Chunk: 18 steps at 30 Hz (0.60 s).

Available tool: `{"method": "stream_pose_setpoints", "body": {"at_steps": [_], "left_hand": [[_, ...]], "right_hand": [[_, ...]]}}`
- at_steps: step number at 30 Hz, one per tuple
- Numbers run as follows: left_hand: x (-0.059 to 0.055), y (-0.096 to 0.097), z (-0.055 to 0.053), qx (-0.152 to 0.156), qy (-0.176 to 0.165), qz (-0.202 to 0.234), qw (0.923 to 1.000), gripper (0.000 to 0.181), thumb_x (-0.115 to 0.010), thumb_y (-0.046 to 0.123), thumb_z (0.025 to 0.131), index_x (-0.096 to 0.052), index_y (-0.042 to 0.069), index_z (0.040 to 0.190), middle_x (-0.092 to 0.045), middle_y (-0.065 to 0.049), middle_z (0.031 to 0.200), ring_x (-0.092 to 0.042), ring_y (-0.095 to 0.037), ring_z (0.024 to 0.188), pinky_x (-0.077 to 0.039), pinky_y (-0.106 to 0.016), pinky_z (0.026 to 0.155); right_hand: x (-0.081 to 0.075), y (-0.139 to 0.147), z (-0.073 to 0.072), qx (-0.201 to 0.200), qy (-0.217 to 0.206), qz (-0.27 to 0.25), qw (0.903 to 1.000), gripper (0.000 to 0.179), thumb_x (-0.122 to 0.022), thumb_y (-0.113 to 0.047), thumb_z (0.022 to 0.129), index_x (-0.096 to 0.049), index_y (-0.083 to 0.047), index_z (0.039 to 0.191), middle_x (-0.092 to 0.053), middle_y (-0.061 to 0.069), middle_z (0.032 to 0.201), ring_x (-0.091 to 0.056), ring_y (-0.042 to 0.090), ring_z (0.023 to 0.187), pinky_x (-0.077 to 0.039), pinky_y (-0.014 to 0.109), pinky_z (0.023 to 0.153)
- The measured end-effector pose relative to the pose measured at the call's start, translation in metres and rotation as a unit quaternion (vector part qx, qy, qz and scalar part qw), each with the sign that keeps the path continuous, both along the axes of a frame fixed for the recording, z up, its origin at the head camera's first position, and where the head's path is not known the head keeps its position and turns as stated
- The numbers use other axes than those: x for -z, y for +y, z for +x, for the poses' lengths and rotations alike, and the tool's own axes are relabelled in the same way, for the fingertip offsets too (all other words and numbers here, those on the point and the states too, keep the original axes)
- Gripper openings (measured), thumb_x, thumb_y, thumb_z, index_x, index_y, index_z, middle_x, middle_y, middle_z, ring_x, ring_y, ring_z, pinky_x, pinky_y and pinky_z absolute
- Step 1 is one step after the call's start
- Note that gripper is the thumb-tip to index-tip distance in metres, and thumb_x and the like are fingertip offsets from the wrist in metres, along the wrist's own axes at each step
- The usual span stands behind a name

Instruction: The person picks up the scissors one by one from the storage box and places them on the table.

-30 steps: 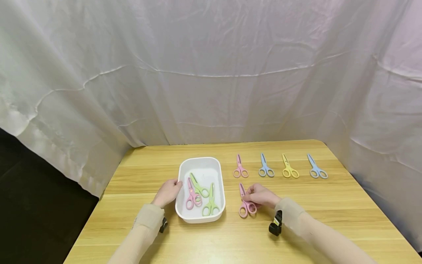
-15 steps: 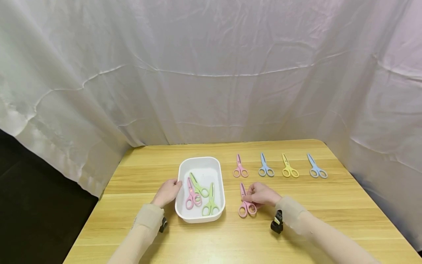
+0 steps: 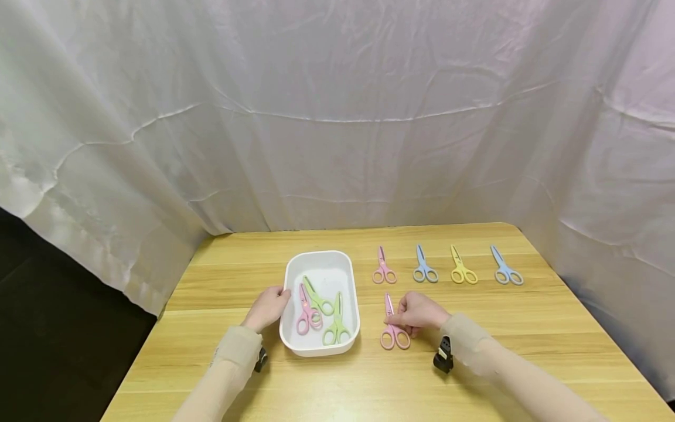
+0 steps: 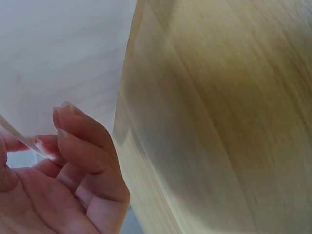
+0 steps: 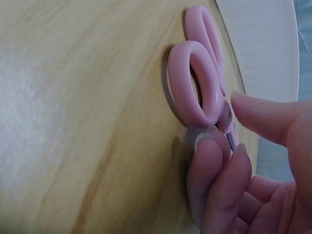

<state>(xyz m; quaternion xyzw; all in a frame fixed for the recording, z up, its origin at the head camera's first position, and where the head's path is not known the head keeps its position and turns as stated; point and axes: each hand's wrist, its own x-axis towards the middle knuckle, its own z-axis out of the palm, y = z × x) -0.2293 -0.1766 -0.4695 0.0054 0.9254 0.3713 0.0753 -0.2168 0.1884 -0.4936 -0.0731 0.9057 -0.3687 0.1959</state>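
Observation:
In the head view, my left hand (image 3: 266,309) holds the left rim of a white plastic tray (image 3: 321,353). The left wrist view shows its thumb and forefinger pinching the thin rim, the other fingers curled below. Inside the tray lie pink scissors (image 3: 303,298) and two green pairs, one farther back (image 3: 310,286) and one nearer (image 3: 339,303). To the right of the tray, my right hand (image 3: 420,312) pinches another pair of pink scissors (image 3: 394,329) near the pivot. Their blades point away from me, and in the right wrist view the finger loops (image 5: 181,87) lie close over the wood.
Along the back of the wooden table (image 3: 337,390) lies a row of scissors: pink (image 3: 382,258), blue (image 3: 420,257), yellow (image 3: 457,258) and blue again (image 3: 498,258). A pale curtain (image 3: 337,170) hangs behind and around the table. Dark cloth (image 3: 47,328) lies beyond its left edge.
The pink scissors under my right hand have turned slightly, their tip shifting a little right and then settling nearly straight away from me. My left hand and the tray stay put.

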Motion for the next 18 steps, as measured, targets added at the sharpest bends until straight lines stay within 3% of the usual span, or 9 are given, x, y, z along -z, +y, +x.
{"method": "stream_pose_setpoints", "body": {"at_steps": [18], "left_hand": [[0.0031, 0.0001, -0.0009, 0.0, 0.003, 0.002, 1.0, 0.044, -0.042, 0.027, 0.104, -0.065, -0.004, 0.124, -0.071, -0.019, 0.111, -0.066, -0.028, 0.099, -0.053, -0.053, 0.098]], "right_hand": [[0.0007, -0.0028, 0.0017, -0.032, -0.002, -0.014, 0.9994, 0.034, -0.076, -0.024, 0.089, -0.054, -0.012, 0.065, -0.058, -0.003, 0.048, -0.051, 0.005, 0.04, -0.039, 0.013, 0.039]]}}
